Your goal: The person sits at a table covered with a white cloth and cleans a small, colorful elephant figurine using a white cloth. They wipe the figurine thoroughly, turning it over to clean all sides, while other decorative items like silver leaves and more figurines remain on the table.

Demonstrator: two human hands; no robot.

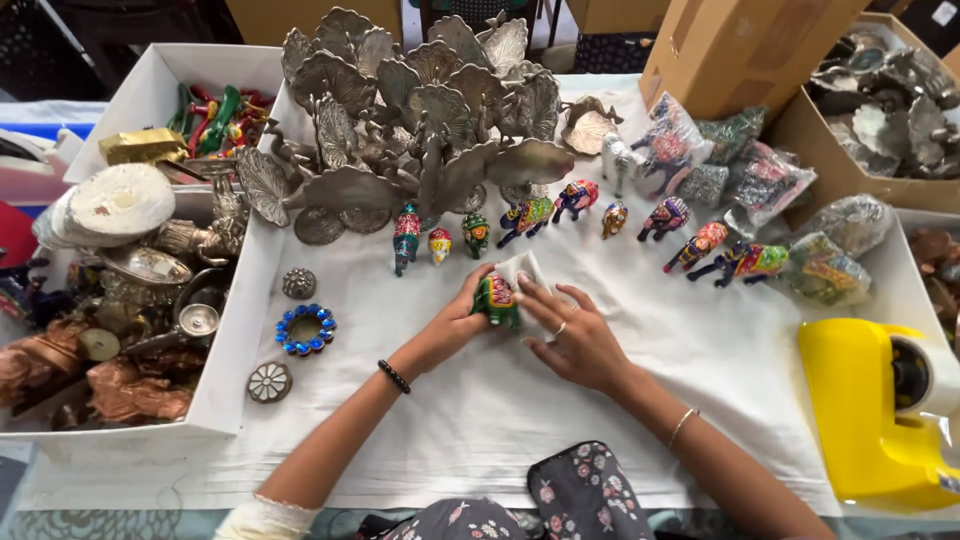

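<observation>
1. White cloth-covered table (640,330), crowded with silver metal peacock figures (420,110) and painted elephant figurines (700,245).
2. Left hand (455,325) pinching small green painted figurine (497,300) at table centre.
3. Right hand (575,335) spread, fingertips pressing white wrapping paper (522,268) against it.

Small green painted elephant figurine (496,300), half-wrapped in white cloth (522,270)

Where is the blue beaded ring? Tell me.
In the head view, the blue beaded ring lies on the white cloth, left of the left hand, beside the white box.
</observation>
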